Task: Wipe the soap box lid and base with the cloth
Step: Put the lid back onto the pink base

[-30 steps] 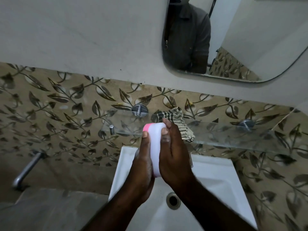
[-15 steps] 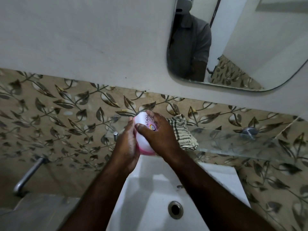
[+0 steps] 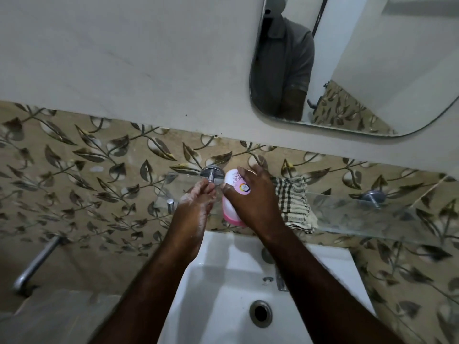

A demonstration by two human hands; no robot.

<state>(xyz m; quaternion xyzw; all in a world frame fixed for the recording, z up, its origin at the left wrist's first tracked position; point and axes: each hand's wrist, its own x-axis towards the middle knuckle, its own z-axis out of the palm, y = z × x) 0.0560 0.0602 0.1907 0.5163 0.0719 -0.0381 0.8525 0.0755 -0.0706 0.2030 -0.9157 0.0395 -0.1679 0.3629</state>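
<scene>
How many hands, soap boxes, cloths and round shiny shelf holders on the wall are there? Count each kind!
hands: 2 (left hand, right hand)
soap box: 1
cloth: 1
round shelf holders: 2
Total: 6

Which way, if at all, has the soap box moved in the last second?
Yes. The soap box has risen from over the sink up to the shelf, beside the cloth, held by the right hand.
</scene>
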